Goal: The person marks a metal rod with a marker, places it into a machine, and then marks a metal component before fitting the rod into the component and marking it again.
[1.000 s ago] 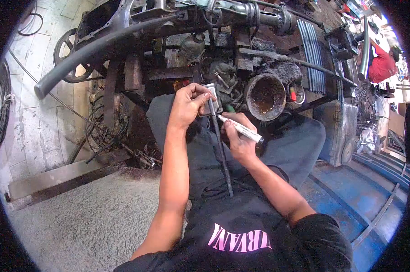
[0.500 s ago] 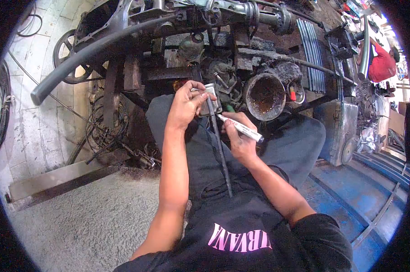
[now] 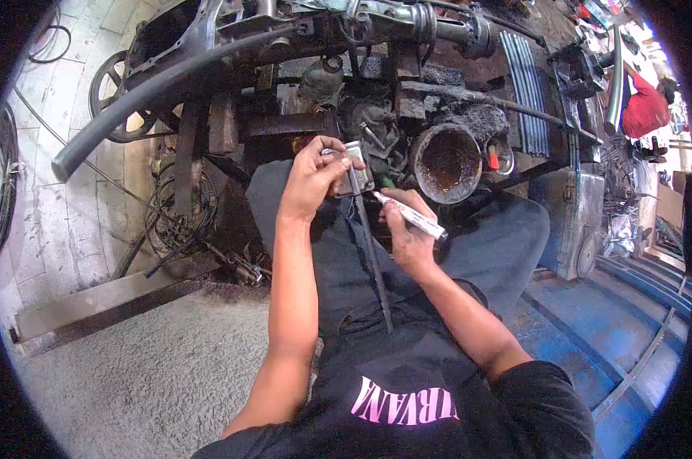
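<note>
My left hand (image 3: 315,172) is closed, thumb and fingers pinching the upper end of a long dark metal rod (image 3: 370,256). The rod slopes down over my lap, its lower end against my shirt. Behind its top lies a small silvery rectangular metal piece (image 3: 355,147), right at my left fingertips and partly covered by them. In my right hand (image 3: 409,233) is a white marker (image 3: 416,218), gripped like a pen. Its tip points up and left, close beside the rod and the metal piece.
A round metal bowl (image 3: 447,164) with rusty contents stands ahead of my right knee. Above it is a bench with machine parts (image 3: 453,30) and a row of metal rods (image 3: 523,92). A thick grey bar (image 3: 147,92) juts out left. A person in red (image 3: 646,111) is far right.
The marker's tip has shifted slightly right, away from the rod, and the marker has turned a little in my right hand. My left hand stays nearly still.
</note>
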The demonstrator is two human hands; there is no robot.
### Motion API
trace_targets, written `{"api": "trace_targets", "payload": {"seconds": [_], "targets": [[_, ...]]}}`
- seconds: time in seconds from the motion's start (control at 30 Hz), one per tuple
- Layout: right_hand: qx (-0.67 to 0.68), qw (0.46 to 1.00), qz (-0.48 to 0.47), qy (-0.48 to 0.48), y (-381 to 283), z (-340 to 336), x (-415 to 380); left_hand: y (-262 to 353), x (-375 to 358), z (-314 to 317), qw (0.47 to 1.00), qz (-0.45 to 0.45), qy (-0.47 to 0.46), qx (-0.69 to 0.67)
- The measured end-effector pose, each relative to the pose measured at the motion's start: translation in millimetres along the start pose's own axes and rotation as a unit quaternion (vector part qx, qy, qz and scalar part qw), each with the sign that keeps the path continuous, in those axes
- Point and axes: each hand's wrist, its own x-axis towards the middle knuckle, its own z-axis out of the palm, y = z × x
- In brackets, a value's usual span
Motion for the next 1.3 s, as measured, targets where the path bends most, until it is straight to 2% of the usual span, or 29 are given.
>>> {"api": "trace_targets", "payload": {"seconds": [0.2,0.27,0.43,0.8,0.97,1.3], "targets": [[-0.002,1.000,-0.018,-0.013,-17,-1,1,6,-3,4,0.999,0.011,-0.010,0.028],[-0.051,0.997,-0.044,-0.031,-25,-4,2,8,-4,3,0.999,0.011,-0.023,0.020],[-0.029,0.997,-0.058,-0.036,-25,-2,1,9,-4,-1,0.998,0.002,-0.059,-0.004],[-0.018,0.996,-0.073,-0.044,-30,1,2,6,-2,-7,0.998,0.004,-0.068,-0.003],[-0.036,0.987,-0.146,-0.057,-27,4,4,5,-1,-8,0.998,-0.007,-0.065,-0.009],[-0.038,0.989,-0.121,-0.071,-28,6,5,8,-1,-4,0.998,-0.009,-0.055,-0.011]]}}
